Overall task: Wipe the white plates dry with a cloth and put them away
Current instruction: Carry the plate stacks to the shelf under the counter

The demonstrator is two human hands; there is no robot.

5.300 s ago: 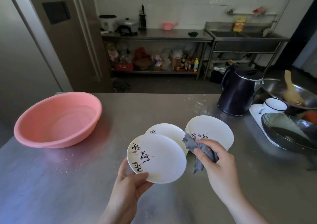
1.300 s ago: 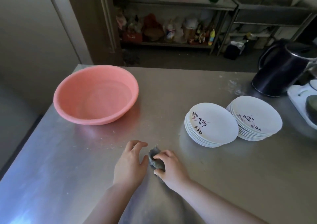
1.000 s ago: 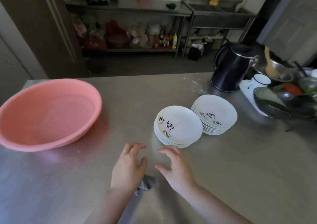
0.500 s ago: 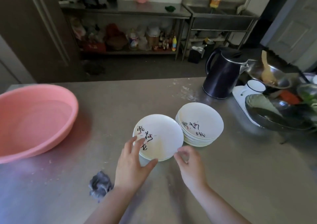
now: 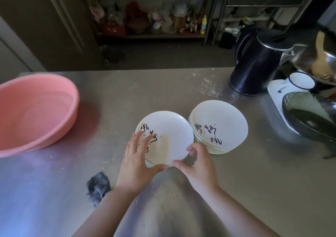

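Steel counter [image 5: 236,191]: pink basin [image 5: 32,113], kettle [image 5: 254,64] flank plates [image 5: 169,136].

Brushed steel counter [image 5: 236,191], glossy ceramic plates [image 5: 171,127], matt plastic basin [image 5: 36,113]

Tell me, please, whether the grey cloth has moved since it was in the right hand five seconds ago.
Yes. The cloth now lies on the steel table, on the pink basin's side of the left hand.

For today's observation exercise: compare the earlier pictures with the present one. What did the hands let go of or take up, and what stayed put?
The cloth was let go and lies on the table. Both hands moved forward: left hand and right hand now grip the near plate stack. The far stack, basin and kettle stayed put.
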